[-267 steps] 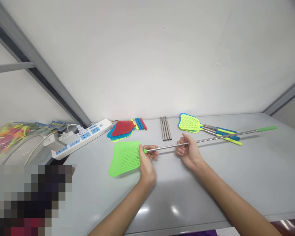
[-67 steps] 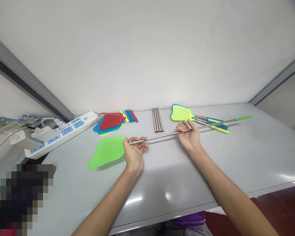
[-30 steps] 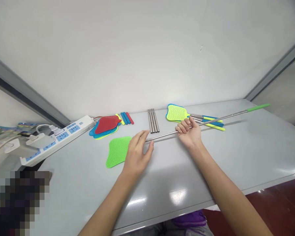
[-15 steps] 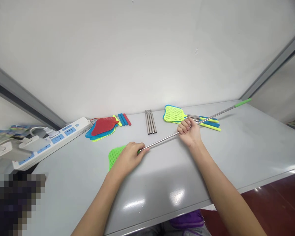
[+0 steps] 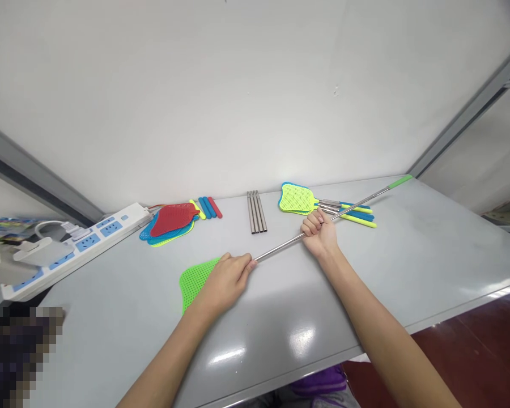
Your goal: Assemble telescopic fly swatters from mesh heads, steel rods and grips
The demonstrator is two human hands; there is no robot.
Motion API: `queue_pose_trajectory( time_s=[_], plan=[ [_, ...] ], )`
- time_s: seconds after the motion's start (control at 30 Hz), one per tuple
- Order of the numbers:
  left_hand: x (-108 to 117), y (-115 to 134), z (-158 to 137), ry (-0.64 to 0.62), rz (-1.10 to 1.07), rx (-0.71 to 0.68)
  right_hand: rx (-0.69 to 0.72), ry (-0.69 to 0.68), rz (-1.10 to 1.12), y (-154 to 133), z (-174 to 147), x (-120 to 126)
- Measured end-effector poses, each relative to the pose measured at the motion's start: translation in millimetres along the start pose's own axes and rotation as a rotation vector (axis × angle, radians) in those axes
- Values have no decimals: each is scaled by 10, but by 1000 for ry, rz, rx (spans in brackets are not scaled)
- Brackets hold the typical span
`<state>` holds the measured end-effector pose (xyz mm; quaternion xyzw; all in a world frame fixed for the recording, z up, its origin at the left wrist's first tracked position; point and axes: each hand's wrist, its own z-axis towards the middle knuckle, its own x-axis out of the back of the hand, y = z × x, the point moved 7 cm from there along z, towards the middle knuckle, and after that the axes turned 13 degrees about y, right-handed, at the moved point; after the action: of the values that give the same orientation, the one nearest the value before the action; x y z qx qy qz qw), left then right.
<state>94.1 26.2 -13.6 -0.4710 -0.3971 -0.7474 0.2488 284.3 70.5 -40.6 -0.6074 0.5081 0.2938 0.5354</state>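
Stretching across the lower half of the frame, a glossy grey counter (image 5: 408, 255) meets a pale wall (image 5: 195, 102) filling the upper half; dark red floor (image 5: 463, 345) shows at lower right. A white power strip (image 5: 88, 242) slants along the left side. Right of it lie red, blue and yellow swatter heads (image 5: 174, 220), short coloured grips (image 5: 207, 207), four metal tubes (image 5: 257, 212) near centre, and a pile of swatters (image 5: 297, 198) right of centre. A green fly swatter (image 5: 280, 246) runs diagonally from lower centre-left towards upper right. The left hand (image 5: 229, 277) closes over its neck, partly hiding the green head; the right hand (image 5: 320, 232) curls round the rod farther along.
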Motion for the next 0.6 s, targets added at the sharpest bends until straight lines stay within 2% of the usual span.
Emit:
queue_pose_trajectory(
  time_s=[0.27,0.6],
  plan=[
    [-4,-41,-12,2,23,18,39,38,-43,62,0,49],
    [-31,-64,-21,-38,76,23,-35,5,34,211,-28,39]
  ],
)
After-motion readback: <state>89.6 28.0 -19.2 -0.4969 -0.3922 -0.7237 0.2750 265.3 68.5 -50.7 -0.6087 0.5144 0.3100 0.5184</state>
